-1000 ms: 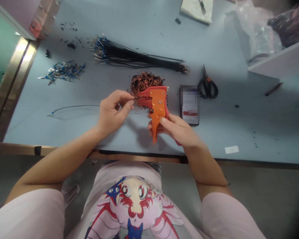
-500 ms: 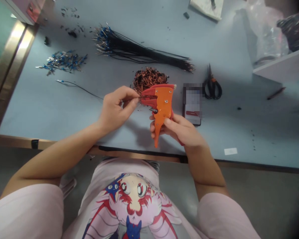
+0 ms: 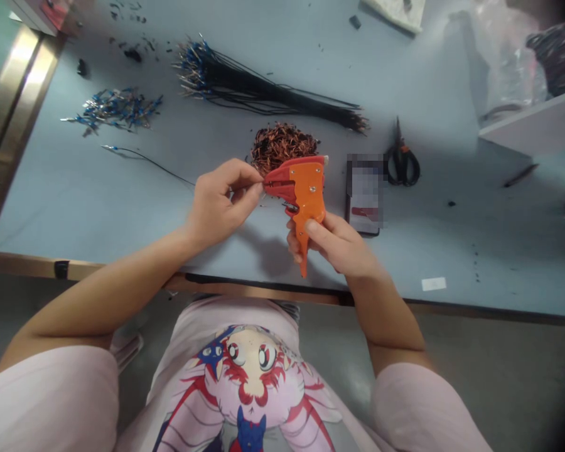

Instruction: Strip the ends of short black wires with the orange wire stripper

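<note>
Left hand [image 3: 226, 198] pinches black wire [image 3: 157, 164] at wire stripper's [image 3: 309, 194] jaws; right hand [image 3: 341, 245] grips stripper's handles; copper scraps [image 3: 282, 145] behind stripper.

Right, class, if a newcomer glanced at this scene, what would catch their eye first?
Probably the orange and red wire stripper, bright against the blue-grey tabletop and gripped in the right hand near the middle. Just beyond it sits a heap of coppery wire scraps. Next, perhaps, comes the long bundle of black wires with blue connectors at its left end, lying farther back.
</note>
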Demonstrator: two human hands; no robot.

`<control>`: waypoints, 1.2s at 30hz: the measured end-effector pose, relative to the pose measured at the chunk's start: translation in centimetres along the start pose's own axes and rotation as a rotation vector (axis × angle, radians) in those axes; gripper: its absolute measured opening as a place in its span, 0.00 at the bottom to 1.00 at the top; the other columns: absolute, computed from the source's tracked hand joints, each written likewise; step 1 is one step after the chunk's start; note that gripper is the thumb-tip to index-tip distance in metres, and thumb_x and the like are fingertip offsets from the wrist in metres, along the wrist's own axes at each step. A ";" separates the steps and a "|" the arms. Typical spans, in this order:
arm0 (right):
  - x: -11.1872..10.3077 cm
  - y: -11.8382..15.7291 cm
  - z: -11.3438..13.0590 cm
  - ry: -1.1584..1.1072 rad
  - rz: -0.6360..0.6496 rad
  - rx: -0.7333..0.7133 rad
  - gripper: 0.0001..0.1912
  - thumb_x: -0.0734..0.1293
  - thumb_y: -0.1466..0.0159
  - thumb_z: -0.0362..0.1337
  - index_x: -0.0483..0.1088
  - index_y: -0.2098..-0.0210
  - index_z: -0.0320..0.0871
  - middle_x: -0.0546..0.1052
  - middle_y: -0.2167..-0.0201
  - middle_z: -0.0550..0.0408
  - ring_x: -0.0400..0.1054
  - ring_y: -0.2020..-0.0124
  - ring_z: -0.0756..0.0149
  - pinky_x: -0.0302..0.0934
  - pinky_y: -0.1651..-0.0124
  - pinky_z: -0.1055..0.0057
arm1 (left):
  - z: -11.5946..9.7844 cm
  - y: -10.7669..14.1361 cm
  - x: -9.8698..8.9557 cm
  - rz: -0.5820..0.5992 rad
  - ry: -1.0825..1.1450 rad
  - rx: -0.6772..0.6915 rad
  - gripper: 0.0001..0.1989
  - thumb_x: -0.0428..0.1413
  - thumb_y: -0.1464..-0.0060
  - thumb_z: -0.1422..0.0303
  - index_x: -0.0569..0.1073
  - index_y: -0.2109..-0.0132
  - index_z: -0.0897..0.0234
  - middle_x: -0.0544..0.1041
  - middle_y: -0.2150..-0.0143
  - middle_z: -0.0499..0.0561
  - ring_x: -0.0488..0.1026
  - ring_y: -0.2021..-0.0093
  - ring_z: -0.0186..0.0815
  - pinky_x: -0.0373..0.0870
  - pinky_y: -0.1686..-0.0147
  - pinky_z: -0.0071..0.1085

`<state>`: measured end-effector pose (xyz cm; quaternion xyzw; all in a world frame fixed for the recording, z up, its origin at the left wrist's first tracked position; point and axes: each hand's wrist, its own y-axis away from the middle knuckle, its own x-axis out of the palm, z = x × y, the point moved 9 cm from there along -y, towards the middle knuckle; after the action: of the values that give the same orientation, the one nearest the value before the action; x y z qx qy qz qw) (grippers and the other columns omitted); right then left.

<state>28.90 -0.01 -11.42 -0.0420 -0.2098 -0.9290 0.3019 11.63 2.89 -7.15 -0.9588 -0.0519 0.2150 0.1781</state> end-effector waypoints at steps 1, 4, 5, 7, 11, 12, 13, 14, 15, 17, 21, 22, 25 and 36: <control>0.0 -0.1 -0.1 0.001 -0.010 0.002 0.21 0.67 0.34 0.53 0.66 0.58 0.41 0.71 0.76 0.58 0.67 0.79 0.70 0.65 0.80 0.74 | 0.0 0.0 0.0 0.001 -0.001 -0.002 0.02 0.57 0.46 0.70 0.73 0.66 0.62 0.74 0.72 0.46 0.65 0.75 0.28 0.63 0.75 0.27; -0.2 -0.2 -0.3 0.011 -0.049 0.006 0.21 0.66 0.33 0.55 0.64 0.61 0.42 0.67 0.80 0.62 0.62 0.84 0.73 0.58 0.86 0.76 | 0.1 0.1 0.1 0.008 -0.013 -0.004 0.01 0.56 0.47 0.70 0.72 0.67 0.62 0.73 0.72 0.47 0.67 0.74 0.29 0.65 0.73 0.27; -0.2 -0.2 -0.3 0.018 -0.061 0.000 0.21 0.65 0.33 0.56 0.64 0.62 0.42 0.66 0.81 0.63 0.60 0.85 0.74 0.56 0.87 0.77 | 0.1 0.2 0.2 0.014 -0.017 -0.006 0.01 0.56 0.47 0.71 0.72 0.67 0.62 0.73 0.72 0.47 0.67 0.74 0.29 0.65 0.73 0.27; -0.3 -0.2 -0.1 0.037 -0.082 -0.016 0.22 0.65 0.33 0.56 0.63 0.64 0.42 0.64 0.83 0.65 0.57 0.86 0.75 0.54 0.88 0.78 | 0.0 0.2 0.3 0.029 -0.007 -0.001 0.01 0.56 0.47 0.71 0.72 0.67 0.62 0.73 0.73 0.47 0.66 0.74 0.29 0.65 0.73 0.27; -0.5 -0.2 0.0 0.044 -0.066 -0.008 0.23 0.66 0.34 0.56 0.65 0.61 0.41 0.70 0.79 0.60 0.64 0.83 0.72 0.61 0.85 0.76 | 0.1 0.0 0.2 0.027 0.034 -0.007 0.01 0.57 0.47 0.71 0.72 0.67 0.62 0.72 0.73 0.46 0.66 0.75 0.29 0.65 0.74 0.26; -0.5 -0.2 -0.1 0.032 -0.045 0.003 0.24 0.67 0.35 0.56 0.66 0.59 0.40 0.74 0.75 0.56 0.70 0.79 0.69 0.67 0.80 0.73 | 0.2 0.0 0.3 0.028 0.037 -0.019 0.01 0.57 0.46 0.71 0.72 0.66 0.62 0.72 0.73 0.46 0.66 0.75 0.28 0.65 0.74 0.26; -0.5 -0.2 -0.2 0.017 -0.023 0.016 0.25 0.68 0.36 0.56 0.66 0.56 0.40 0.77 0.70 0.52 0.74 0.73 0.66 0.72 0.74 0.70 | 0.4 0.0 0.3 0.030 0.037 -0.031 0.01 0.57 0.46 0.70 0.73 0.66 0.62 0.72 0.73 0.46 0.65 0.76 0.28 0.65 0.74 0.26; -0.5 -0.1 -0.3 0.000 -0.005 0.029 0.26 0.69 0.37 0.56 0.67 0.53 0.39 0.78 0.65 0.49 0.77 0.68 0.63 0.75 0.68 0.67 | 0.5 -0.1 0.3 0.029 0.033 -0.037 0.02 0.57 0.45 0.70 0.73 0.66 0.62 0.72 0.73 0.46 0.65 0.76 0.28 0.65 0.74 0.26; -0.6 -0.1 -0.4 -0.017 0.005 0.040 0.27 0.70 0.37 0.55 0.67 0.51 0.40 0.79 0.62 0.47 0.78 0.64 0.61 0.76 0.64 0.65 | 0.5 -0.1 0.2 0.021 0.027 -0.036 0.02 0.57 0.45 0.69 0.73 0.66 0.62 0.72 0.73 0.46 0.65 0.76 0.28 0.65 0.74 0.26; -0.7 0.0 -0.6 -0.051 0.009 0.057 0.26 0.70 0.37 0.53 0.67 0.50 0.40 0.79 0.61 0.47 0.78 0.63 0.60 0.76 0.62 0.63 | 0.5 -0.1 0.0 -0.004 0.011 -0.026 0.03 0.57 0.45 0.69 0.74 0.66 0.62 0.73 0.72 0.47 0.67 0.74 0.29 0.67 0.73 0.26; -0.6 0.4 -0.5 -0.101 0.018 0.058 0.24 0.70 0.36 0.51 0.68 0.50 0.40 0.79 0.62 0.48 0.78 0.64 0.59 0.76 0.65 0.63 | 0.1 0.1 -0.3 -0.029 0.027 0.007 0.02 0.57 0.43 0.70 0.73 0.65 0.62 0.75 0.69 0.47 0.70 0.71 0.30 0.70 0.68 0.29; -0.5 0.4 -0.5 -0.106 0.022 0.055 0.24 0.70 0.36 0.51 0.68 0.50 0.39 0.79 0.62 0.48 0.78 0.64 0.59 0.76 0.65 0.63 | 0.1 0.1 -0.3 -0.031 0.036 0.018 0.02 0.58 0.43 0.70 0.73 0.65 0.61 0.75 0.68 0.47 0.71 0.70 0.30 0.70 0.67 0.29; -0.4 0.6 -0.4 -0.105 0.024 0.049 0.24 0.71 0.36 0.51 0.68 0.50 0.40 0.79 0.63 0.48 0.78 0.65 0.59 0.75 0.66 0.63 | 0.0 0.3 -0.3 -0.044 0.007 0.041 0.01 0.58 0.44 0.70 0.73 0.65 0.60 0.74 0.68 0.46 0.70 0.71 0.30 0.71 0.66 0.30; -0.3 0.3 -0.1 -0.055 -0.002 0.034 0.20 0.70 0.35 0.51 0.68 0.56 0.40 0.76 0.70 0.53 0.75 0.72 0.64 0.73 0.72 0.68 | -0.1 0.3 -0.4 -0.063 -0.098 0.069 0.01 0.57 0.47 0.70 0.74 0.66 0.61 0.74 0.70 0.47 0.68 0.72 0.30 0.69 0.68 0.29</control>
<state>29.33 -0.16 -11.46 -0.0622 -0.2340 -0.9241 0.2957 11.31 2.54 -7.01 -0.9384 -0.0833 0.2576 0.2148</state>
